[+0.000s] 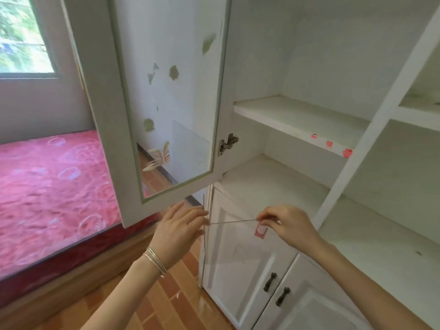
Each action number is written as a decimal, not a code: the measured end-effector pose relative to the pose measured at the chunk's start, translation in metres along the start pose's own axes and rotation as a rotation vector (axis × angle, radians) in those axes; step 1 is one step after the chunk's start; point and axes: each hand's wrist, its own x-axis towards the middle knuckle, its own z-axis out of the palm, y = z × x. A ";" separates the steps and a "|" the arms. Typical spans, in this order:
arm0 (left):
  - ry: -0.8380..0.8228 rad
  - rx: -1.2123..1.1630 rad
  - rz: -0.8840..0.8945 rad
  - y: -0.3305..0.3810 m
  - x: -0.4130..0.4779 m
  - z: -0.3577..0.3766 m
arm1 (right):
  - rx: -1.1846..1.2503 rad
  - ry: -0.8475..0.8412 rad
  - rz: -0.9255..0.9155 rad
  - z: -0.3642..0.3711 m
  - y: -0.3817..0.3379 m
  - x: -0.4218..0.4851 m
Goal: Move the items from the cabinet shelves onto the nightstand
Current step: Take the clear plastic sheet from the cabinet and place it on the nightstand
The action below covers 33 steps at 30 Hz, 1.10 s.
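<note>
Glass or clear plastic, the sheet (238,253) hung in front of the lower doors (273,294), already off the shelves (297,115). The right hand (285,225) pinched its top corner, and the left hand (181,231) steadied its left edge with fairly straight fingers. No other items showed on those shelves. The nightstand was out of view, so the carry and set-down likely remained.
</note>
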 end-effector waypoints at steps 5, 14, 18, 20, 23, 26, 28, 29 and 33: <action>-0.021 0.068 -0.134 0.035 -0.079 -0.021 | 0.238 -0.108 0.021 0.019 -0.039 -0.012; -0.055 0.174 -0.351 0.071 -0.210 -0.088 | 0.682 -0.545 0.058 0.051 -0.142 -0.021; 0.190 0.226 -0.480 0.081 -0.260 -0.129 | 0.733 -0.678 -0.007 0.073 -0.201 -0.030; 0.250 0.172 -0.681 0.082 -0.290 -0.155 | 0.715 -0.721 -0.089 0.082 -0.237 -0.039; 0.300 0.063 -0.990 0.083 -0.338 -0.201 | 0.801 -0.852 -0.158 0.095 -0.297 -0.057; 0.361 -0.017 -1.209 0.083 -0.392 -0.247 | 0.786 -0.921 -0.316 0.108 -0.365 -0.077; 0.412 -0.055 -1.316 0.081 -0.431 -0.276 | 0.755 -0.952 -0.444 0.116 -0.411 -0.092; 0.427 -0.061 -1.349 0.080 -0.451 -0.290 | 0.724 -0.956 -0.515 0.119 -0.434 -0.101; 0.426 -0.049 -1.425 0.078 -0.525 -0.343 | 0.651 -0.749 -0.756 0.148 -0.520 -0.131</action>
